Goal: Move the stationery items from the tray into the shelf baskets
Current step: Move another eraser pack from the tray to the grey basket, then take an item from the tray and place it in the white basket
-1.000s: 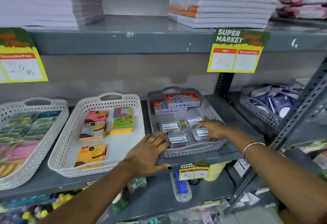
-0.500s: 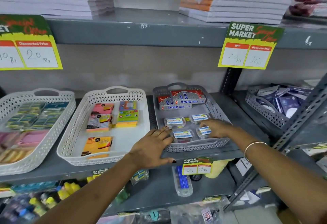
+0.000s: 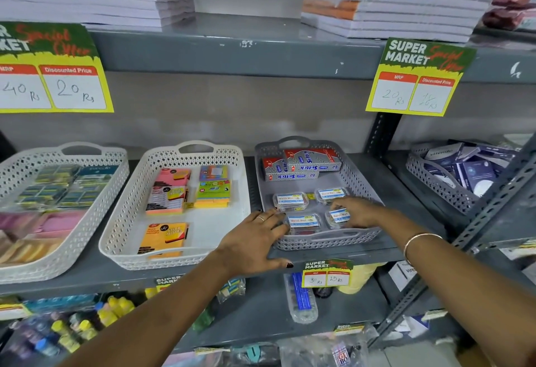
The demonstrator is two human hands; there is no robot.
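A grey perforated basket (image 3: 327, 243) sits on the middle shelf. At its back lie red-and-silver boxes (image 3: 301, 163), and nearer the front are several small clear boxes with blue labels. My left hand (image 3: 252, 239) lies flat over the basket's front left corner, fingers spread, fingertips touching the front left clear box (image 3: 304, 221). My right hand (image 3: 359, 211) reaches in from the right, its fingers closed around the front right clear box (image 3: 338, 217). Two more clear boxes (image 3: 290, 200) sit just behind. No tray is in view.
A white basket (image 3: 124, 210) with sticky-note pads (image 3: 162, 239) stands to the left, another white basket (image 3: 95, 215) further left. A grey basket (image 3: 435, 186) of dark packets sits right, behind a slanted metal upright (image 3: 493, 210). Paper stacks fill the upper shelf, and price tags (image 3: 417, 76) hang from its edge.
The view has tilted and shifted slightly. Both hands stay at the grey basket, the right on the front right clear box, the left fingers a little closer to the front left box.
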